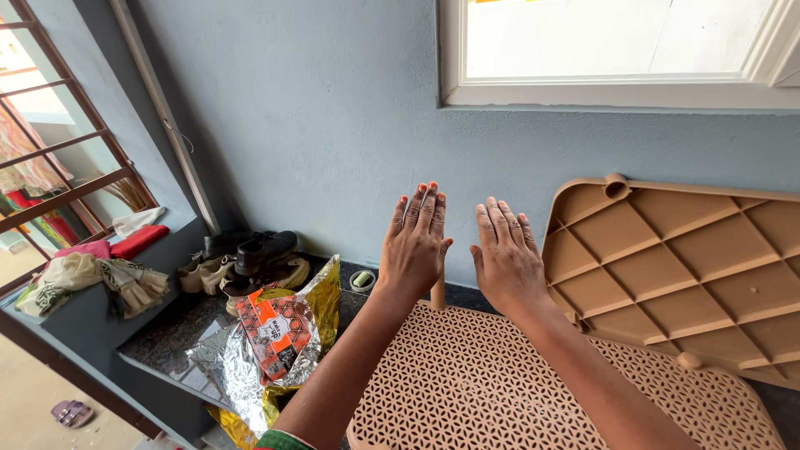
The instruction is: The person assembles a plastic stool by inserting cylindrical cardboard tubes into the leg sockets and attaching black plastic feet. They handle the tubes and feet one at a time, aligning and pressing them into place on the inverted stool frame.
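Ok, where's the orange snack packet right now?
In the head view the orange snack packet lies low on the left, on crumpled foil wrapping on the dark counter, just left of the left hand's forearm and in front of the shoes.

Bright daylight from the overexposed window (617, 37); sharp focus, edges perhaps slightly bowed

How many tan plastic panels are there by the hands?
2. A lattice panel lies flat under both hands; a ribbed panel leans against the wall, right of the right hand. More may be hidden.
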